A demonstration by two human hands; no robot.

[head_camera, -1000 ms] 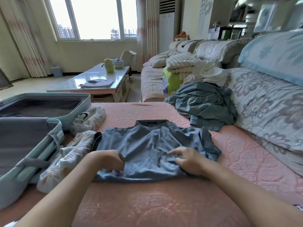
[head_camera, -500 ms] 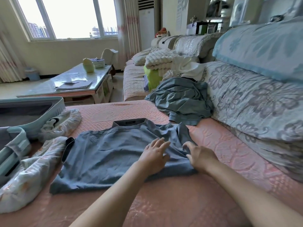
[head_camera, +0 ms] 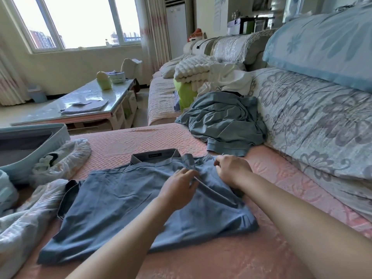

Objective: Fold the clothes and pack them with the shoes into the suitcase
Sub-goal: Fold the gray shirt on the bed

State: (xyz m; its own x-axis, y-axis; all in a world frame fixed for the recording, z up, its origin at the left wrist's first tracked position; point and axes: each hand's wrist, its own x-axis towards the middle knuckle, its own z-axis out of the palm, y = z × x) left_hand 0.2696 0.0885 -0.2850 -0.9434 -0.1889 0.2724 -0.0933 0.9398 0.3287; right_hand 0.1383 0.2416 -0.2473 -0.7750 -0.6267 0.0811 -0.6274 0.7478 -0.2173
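- Blue-grey polo shirt, flat on the pink quilted sofa seat; collar at the far end, hem nearest the camera, right side turned inward, with a ridge of cloth from the hands down toward the near right corner.
- Left grip: on the shirt's upper right part, fingers curled, pinches the raised fold of cloth.
- Right grip: just beside the left, at the shirt's far right edge, fingers curled down, holds the sleeve cloth there.
- Pale teal suitcase: open at the left edge of view, only partly visible, dark inside.
- Two shoes, each wrapped in a thin whitish cover: one against the suitcase wall, the other at the near left, just beside the shirt's dark-cuffed left sleeve.
- Crumpled grey-green garment: beyond the shirt, against the floral back cushion, near the right grip.
- White garment and white knitted blanket: heaped farther back along the sofa.
- Glossy counter past the suitcase: carries papers and a pale green object, too small to identify.
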